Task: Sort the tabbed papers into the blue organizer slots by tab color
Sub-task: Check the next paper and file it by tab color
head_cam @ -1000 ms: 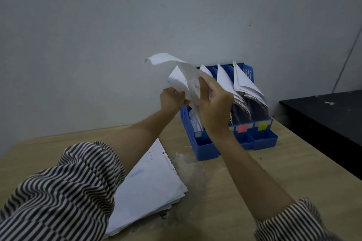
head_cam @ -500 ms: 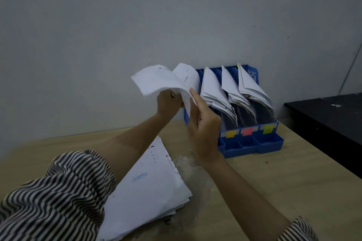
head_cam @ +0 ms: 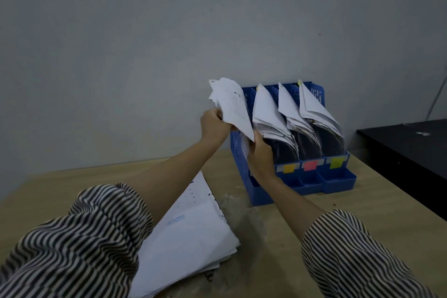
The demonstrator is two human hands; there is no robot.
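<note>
The paper (head_cam: 233, 106) had swung upright over the blue organizer's (head_cam: 335, 182) leftmost slot. The left hand (head_cam: 214, 124) pinched its left edge, while the right hand (head_cam: 261, 155) gripped its lower corner.

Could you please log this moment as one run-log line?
left hand: grips sheet | right hand: steadies it | target: leftmost slot of blue organizer | status: inserting

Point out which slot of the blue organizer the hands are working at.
The leftmost slot of the blue plastic organizer; both hands hold white papers there, while the other three slots carry orange, pink and yellow-green labels.
</note>
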